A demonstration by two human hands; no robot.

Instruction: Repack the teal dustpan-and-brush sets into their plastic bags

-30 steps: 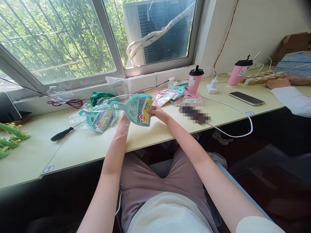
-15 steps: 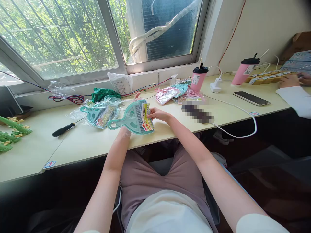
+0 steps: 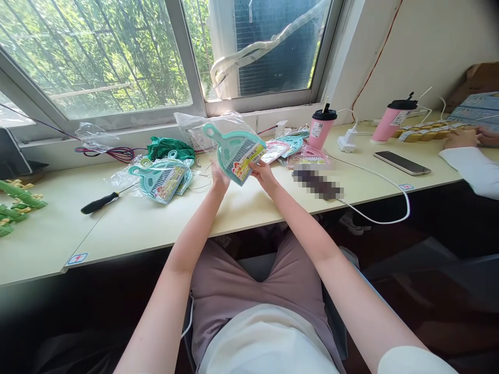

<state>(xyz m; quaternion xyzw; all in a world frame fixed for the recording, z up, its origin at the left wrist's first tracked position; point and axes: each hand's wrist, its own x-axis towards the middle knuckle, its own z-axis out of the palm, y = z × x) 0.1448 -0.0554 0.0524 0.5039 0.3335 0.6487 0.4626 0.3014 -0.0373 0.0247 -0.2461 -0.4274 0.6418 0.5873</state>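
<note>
Tilted above the table is a mint-green dustpan (image 3: 236, 147) with a small brush and a yellow label card, its handle pointing up and left. Clear plastic film spreads around its handle. My right hand (image 3: 265, 175) grips the lower right corner by the label, thumb in front. Against the lower left edge, my left hand (image 3: 220, 176) is closed on the dustpan, its fingers partly hidden behind it. On the table to the left lie more mint-green dustpan sets (image 3: 161, 179) with labels. Pink and blue-green dustpan sets (image 3: 307, 156) lie to the right.
A black-handled screwdriver (image 3: 100, 202) lies at left, near green plastic parts (image 3: 23, 197). Behind are a green bag (image 3: 169, 149) and coiled wires (image 3: 105, 151). To the right are pink cups (image 3: 322, 130), a white charger (image 3: 348, 141), a phone (image 3: 402, 162), and a co-worker's hands (image 3: 463, 137).
The dustpan has risen and turned, so its handle now points up-left instead of left. My left hand has come from behind it to its lower left edge.
</note>
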